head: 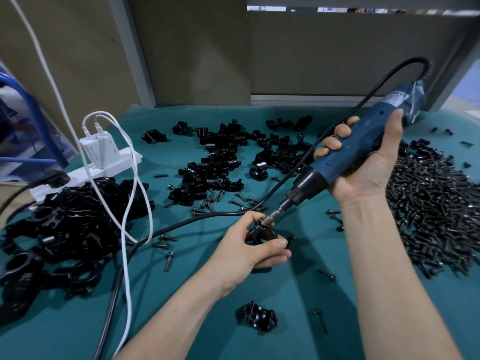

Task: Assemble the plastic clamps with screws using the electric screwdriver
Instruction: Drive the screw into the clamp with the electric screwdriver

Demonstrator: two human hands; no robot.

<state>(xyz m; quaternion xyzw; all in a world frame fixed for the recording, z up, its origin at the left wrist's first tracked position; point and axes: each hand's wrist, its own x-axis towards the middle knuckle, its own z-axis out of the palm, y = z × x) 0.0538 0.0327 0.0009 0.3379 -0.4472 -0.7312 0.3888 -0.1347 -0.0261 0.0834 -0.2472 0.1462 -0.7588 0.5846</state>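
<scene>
Head view: the left hand (pixel 255 246) has its fingers curled round a black plastic clamp (pixel 260 233), held just above the green worktop (pixel 298 289) near the middle. The right hand (pixel 363 165) wraps its fingers round the blue electric screwdriver (pixel 363 136), which is tilted down to the left, with its bit (pixel 271 218) meeting the top of the clamp. The step in hand looks like driving a screw into this clamp. Next, the tool probably needs steady pressure in line with the screw until it seats. Loose screws (pixel 436 211) are heaped at the right, and unassembled clamp parts (pixel 228 157) lie farther back.

Black clamps (pixel 223 162), blue screwdriver (pixel 363 141), teal table (pixel 285 294)
</scene>
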